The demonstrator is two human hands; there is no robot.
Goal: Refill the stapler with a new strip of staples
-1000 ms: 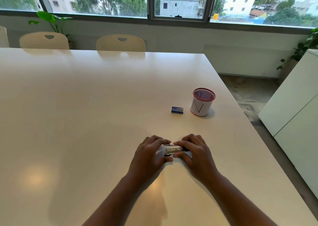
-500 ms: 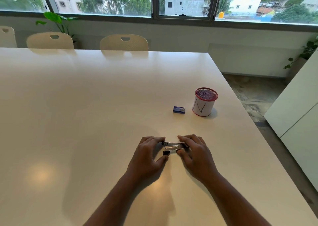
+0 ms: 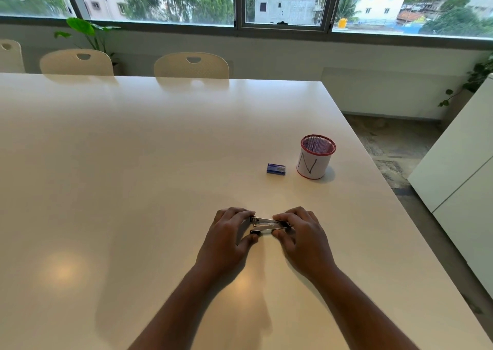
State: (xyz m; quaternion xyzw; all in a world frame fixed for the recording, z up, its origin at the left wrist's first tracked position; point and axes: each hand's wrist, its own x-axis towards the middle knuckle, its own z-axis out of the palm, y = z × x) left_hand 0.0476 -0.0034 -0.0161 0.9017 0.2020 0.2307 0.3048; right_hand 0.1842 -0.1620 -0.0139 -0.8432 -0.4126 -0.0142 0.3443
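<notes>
A small metal stapler (image 3: 265,225) lies between both hands on the white table (image 3: 133,163), its arms spread apart at the left end so the shiny channel shows. My left hand (image 3: 229,239) pinches its left end with fingers above and thumb below. My right hand (image 3: 300,236) grips its right end. A small blue staple box (image 3: 276,168) rests farther back on the table, apart from both hands. No loose strip of staples is visible.
A red-rimmed mesh pen cup (image 3: 314,157) with a white label stands right of the blue box. The table's right edge drops to the floor beside a white cabinet (image 3: 458,168). Chairs (image 3: 190,65) line the far side under the window.
The stapler's arms have spread open at the left end between my hands. Both hands stay on it in nearly the same place.
</notes>
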